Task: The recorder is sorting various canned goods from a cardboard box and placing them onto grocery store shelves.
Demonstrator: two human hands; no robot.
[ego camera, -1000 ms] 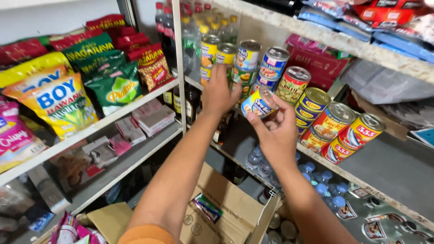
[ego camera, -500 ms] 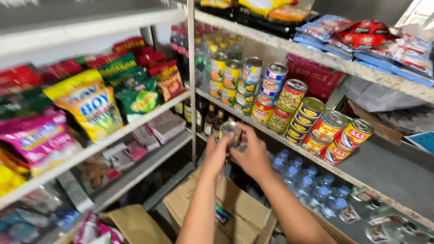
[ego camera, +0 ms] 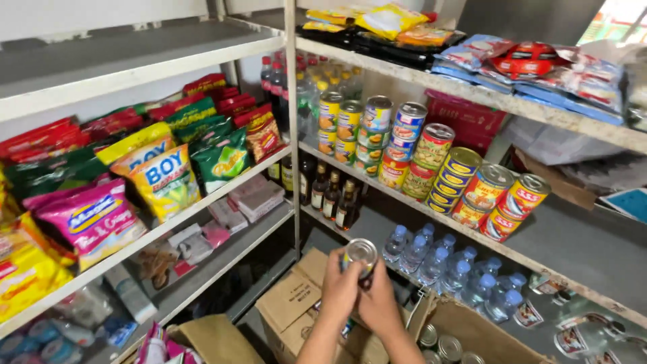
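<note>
Item: one small tin can [ego camera: 360,255] — round, silver lid facing up, held in front of the open cardboard box [ego camera: 306,303] and below the shelf edge [ego camera: 404,202] that carries the stacked cans.

Grip: left hand [ego camera: 339,291] and right hand [ego camera: 379,302] both close round the can's lower wall, fingers wrapped narrow; lid and top rim stay bare.

Handling, as judged: rigid metal, likely full and so fairly heavy for its size; smooth wall, a little slippery; not fragile, though a drop could dent it. Best hold — round the side wall, or lid and base pinched between thumb and fingers.

Neighbours of the box: more cans [ego camera: 441,344] lie loose in a second box to its right; water bottles [ego camera: 445,263] stand behind that; dark glass bottles [ego camera: 330,195] stand beyond the cardboard box, near the upright post [ego camera: 292,135].

Edges and room: the stacked cans [ego camera: 431,162] sit close to the shelf lip, rows tight, with bare shelf to their right. Snack bags [ego camera: 162,168] crowd the shelves left of the post. Open air above the box up to the shelf edge.
</note>
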